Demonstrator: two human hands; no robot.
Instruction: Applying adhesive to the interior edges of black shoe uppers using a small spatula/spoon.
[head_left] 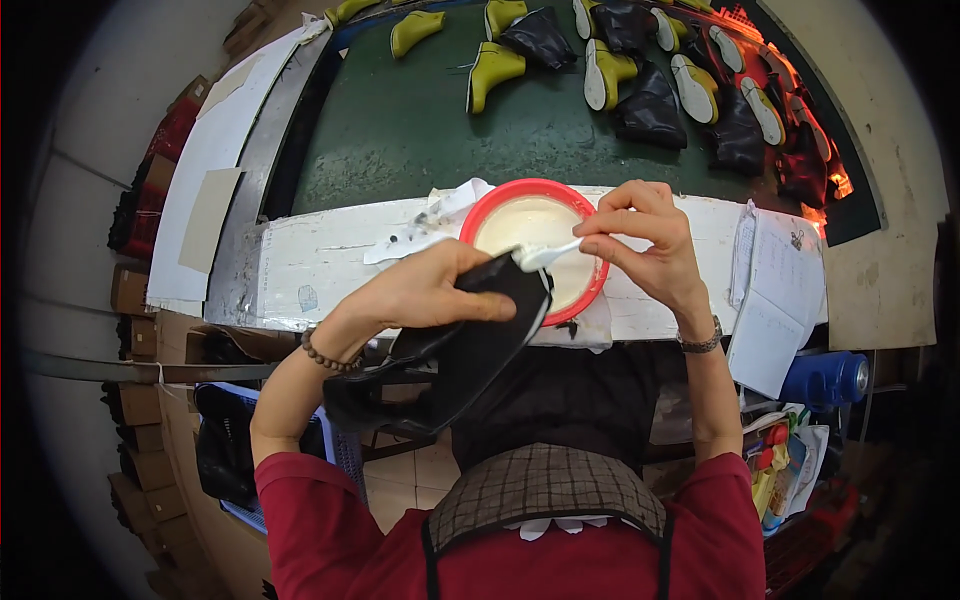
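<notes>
My left hand (435, 287) is closed on a black leather boot upper (470, 355), thumb on top, holding it tilted over the near edge of the bench. A pale line runs along the upper's right edge. My right hand (640, 245) pinches the handle of a small white brush (560, 252) between thumb and fingers. The brush head, thick with cream-coloured paste, is at the tip of the upper; paste hides its bristles. Beneath both hands stands a red-rimmed bowl (487, 200) of cream-coloured paste (530, 217), partly covered by the upper.
Yellow boot lasts (497, 72) and black uppers (650, 105) lie on a green conveyor belt (400, 150), near a glowing orange heater (838, 180). Papers (775, 310) and a blue flask (825, 380) are at the right. A blue basket (345, 450) holds black boots at the lower left.
</notes>
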